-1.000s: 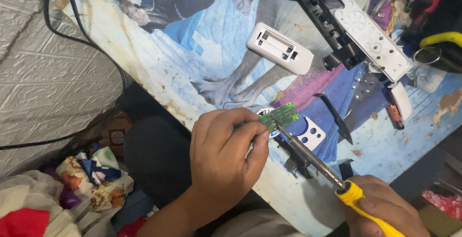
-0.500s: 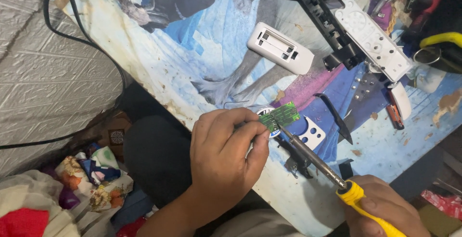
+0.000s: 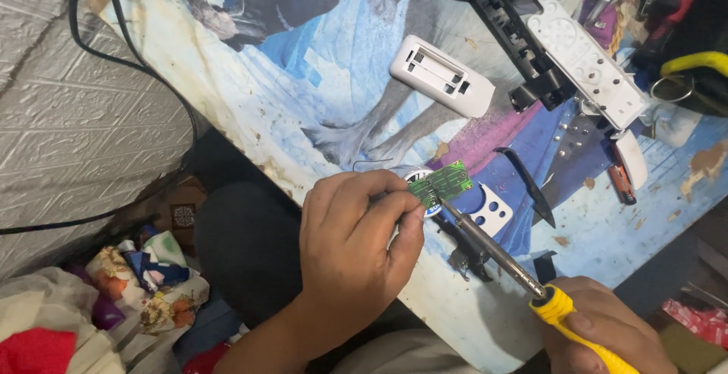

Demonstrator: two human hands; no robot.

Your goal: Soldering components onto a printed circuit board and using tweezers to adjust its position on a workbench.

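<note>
- The left hand pinched a small green board between thumb and fingertips; the right hand was closed round the yellow handle of a soldering iron.
- The board was held just above the table's near edge, tilted, with the iron's tip touching its lower side.
- As a judgement, the joint would have come out best with the tip kept flat on the pad and the board held dead still, the left fingers staying on the end away from the heat.
- Bracing the left wrist on the table edge would have steadied things; the hand looked to be hanging free.
- Just beneath the board lay a white plate with round holes and a dark clip, close enough to catch a drip.
- Further in sat a white casing and, toward the far right corner, a long white strip on a black frame.
- A black cable trailed off the left edge.
</note>
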